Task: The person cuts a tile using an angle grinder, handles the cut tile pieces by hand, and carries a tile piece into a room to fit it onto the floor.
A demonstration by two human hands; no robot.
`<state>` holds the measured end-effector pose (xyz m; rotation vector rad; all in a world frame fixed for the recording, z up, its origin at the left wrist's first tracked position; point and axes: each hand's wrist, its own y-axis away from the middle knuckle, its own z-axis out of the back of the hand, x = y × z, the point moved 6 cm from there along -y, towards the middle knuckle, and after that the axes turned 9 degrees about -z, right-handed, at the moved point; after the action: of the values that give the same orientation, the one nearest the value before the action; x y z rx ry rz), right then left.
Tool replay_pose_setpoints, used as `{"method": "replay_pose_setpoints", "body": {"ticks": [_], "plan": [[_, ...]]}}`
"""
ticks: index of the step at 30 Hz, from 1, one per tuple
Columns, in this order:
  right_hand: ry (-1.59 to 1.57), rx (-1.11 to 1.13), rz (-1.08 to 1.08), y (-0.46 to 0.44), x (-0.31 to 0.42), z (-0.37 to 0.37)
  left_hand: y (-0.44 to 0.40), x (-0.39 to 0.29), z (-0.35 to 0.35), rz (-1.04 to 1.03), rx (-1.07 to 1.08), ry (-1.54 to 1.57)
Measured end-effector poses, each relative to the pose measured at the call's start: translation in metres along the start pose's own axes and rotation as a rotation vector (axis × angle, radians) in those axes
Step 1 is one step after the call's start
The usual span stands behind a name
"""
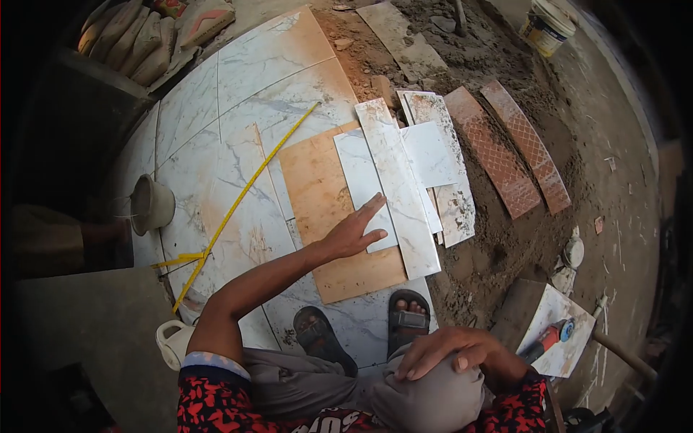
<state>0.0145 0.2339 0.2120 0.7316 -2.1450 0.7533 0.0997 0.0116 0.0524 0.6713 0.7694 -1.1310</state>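
My left hand (355,229) reaches forward with its fingers stretched out, over a white marbled tile piece (352,157) and close to the edge of a long narrow tile strip (395,177). I cannot tell how firmly it presses there. Beneath both pieces lies an orange-brown board or tile back (310,180). My right hand (451,351) rests on my bent right knee, fingers loosely spread and nothing in them. Right of the strip, more cut tile pieces (453,195) lie stacked, their faces specked with dirt.
A yellow measuring tape (249,189) crosses the marbled floor tiles (249,79). Two patterned brown tiles (494,151) lie on wet mortar at right. An angle grinder (545,343) sits on a tile at lower right. Around stand a grey bucket (153,204), a paint bucket (546,29) and several sacks (137,40).
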Motion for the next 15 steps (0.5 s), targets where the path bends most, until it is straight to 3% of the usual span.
{"method": "replay_pose_setpoints", "body": {"ticks": [2,4,5,8,9,11,12,14,15], "plan": [[0.004,-0.007,-0.084,0.005,-0.01,-0.007,0.017,-0.026,-0.011,-0.075,0.118,0.097],[-0.11,-0.231,-0.313,0.018,-0.03,-0.005,0.035,-0.049,-0.022,-0.123,0.225,0.139],[-0.098,-0.219,-0.336,0.019,-0.026,-0.008,0.044,-0.06,-0.026,-0.128,0.28,0.177],[0.121,-0.499,-0.727,0.031,-0.016,-0.004,0.067,-0.086,-0.034,-0.151,0.391,0.293],[0.131,-0.492,-0.744,0.032,0.001,-0.004,0.073,-0.093,-0.038,-0.164,0.471,0.372],[0.657,-0.408,-1.077,0.041,0.033,0.004,0.079,-0.104,-0.039,-0.232,0.509,0.465],[0.663,-0.406,-1.093,0.038,0.037,0.0,0.083,-0.11,-0.041,-0.296,0.565,0.548],[0.152,-0.458,-0.499,0.015,0.062,-0.018,0.085,-0.121,-0.04,-0.327,0.541,0.581],[0.211,-0.424,-0.561,0.017,0.05,-0.018,0.086,-0.125,-0.041,-0.285,0.567,0.664]]}}
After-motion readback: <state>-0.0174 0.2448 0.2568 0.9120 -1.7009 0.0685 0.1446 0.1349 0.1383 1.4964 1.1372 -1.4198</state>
